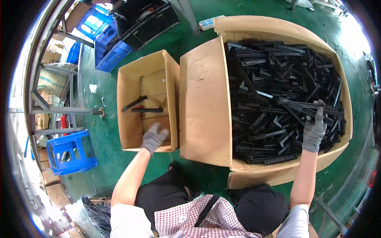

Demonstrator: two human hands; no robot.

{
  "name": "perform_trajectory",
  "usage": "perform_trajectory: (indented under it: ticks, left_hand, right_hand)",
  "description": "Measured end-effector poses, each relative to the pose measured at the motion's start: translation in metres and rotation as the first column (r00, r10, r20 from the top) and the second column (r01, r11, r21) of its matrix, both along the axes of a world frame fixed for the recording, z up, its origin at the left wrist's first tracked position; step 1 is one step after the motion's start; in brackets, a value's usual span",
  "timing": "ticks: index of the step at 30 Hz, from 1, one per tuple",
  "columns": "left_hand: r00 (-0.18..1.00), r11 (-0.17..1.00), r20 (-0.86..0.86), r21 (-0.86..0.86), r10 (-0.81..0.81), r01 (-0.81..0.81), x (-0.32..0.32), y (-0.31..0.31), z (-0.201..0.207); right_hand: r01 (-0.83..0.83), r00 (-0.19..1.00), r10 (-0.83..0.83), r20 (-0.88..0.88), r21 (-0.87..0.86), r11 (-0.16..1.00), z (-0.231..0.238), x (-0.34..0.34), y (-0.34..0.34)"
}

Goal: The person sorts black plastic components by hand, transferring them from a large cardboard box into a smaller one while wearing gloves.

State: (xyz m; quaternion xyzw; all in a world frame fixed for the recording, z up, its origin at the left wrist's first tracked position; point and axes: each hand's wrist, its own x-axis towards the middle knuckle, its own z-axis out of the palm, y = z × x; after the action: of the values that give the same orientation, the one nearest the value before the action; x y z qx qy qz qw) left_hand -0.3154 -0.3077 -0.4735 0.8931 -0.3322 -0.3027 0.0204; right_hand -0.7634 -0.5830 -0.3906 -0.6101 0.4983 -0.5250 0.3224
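My left hand [154,139], in a grey glove, is over the near end of the smaller cardboard box [172,83]. Its fingers are apart and hold nothing, slightly smeared by motion. Two black toothed strips [147,110] lie on that box's bottom, away from the hand. On the right, my gloved right hand [314,133] is closed on black strips [293,105] above a big cardboard box [343,135]; how many it grips I cannot tell. A heap of similar black toothed strips [262,131] fills the big box.
A cardboard flap [204,99] of the big box stands between the two boxes. Blue stool [72,152] and metal rack [59,110] are on the left. Blue crates [113,51] and a black bin [149,25] sit at the far left. Green floor [101,131] surrounds the boxes.
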Motion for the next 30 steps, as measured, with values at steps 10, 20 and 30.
perform_trajectory:
  ticks: [10,20,30]
  left_hand:
    - [0.915,0.879,-0.098,0.257,-0.390,0.402,-0.047,0.011,0.022]
    - [0.845,0.723,-0.370,0.448,-0.386,0.527,-0.062,0.072,0.045]
    - [0.833,0.600,0.135,-0.633,-0.537,0.489,-0.055,-0.057,0.099]
  right_hand:
    - [-0.820,0.570,0.588,0.573,0.347,0.456,0.083,0.272,0.090]
    - [-0.670,0.431,0.672,-0.602,0.286,0.685,0.040,0.059,0.089]
    - [-0.600,-0.117,0.646,-0.755,0.571,0.559,-0.004,-0.040,0.113]
